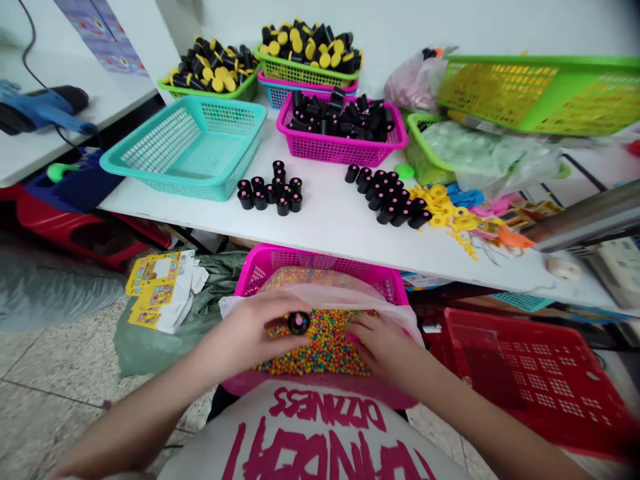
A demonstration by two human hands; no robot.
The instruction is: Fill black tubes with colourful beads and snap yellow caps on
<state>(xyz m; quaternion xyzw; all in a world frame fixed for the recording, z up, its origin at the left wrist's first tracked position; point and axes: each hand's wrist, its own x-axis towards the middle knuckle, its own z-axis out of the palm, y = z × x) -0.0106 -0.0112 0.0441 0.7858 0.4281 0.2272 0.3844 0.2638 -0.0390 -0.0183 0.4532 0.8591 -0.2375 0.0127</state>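
My left hand (250, 333) is closed around a small black cup (299, 323) with a pink spot in its middle, its open end facing up. It hovers over a mass of colourful small beads (320, 347) in a plastic-lined pink basket (320, 252) on my lap. At the right side of the beads, my right hand (383, 343) has its fingers curled down on a small pink object (353, 337), mostly covered by the fingers. On the table ahead stand two groups of similar black cups, one on the left (270, 192) and one on the right (389, 195).
Behind the cups are a turquoise basket (187, 150) and a magenta basket (345, 152) heaped with black cups. Yellow-and-black pieces (310, 47) fill green baskets further back. Yellow plastic parts (445, 207) lie at right. A red crate (550, 373) is on the lower right.
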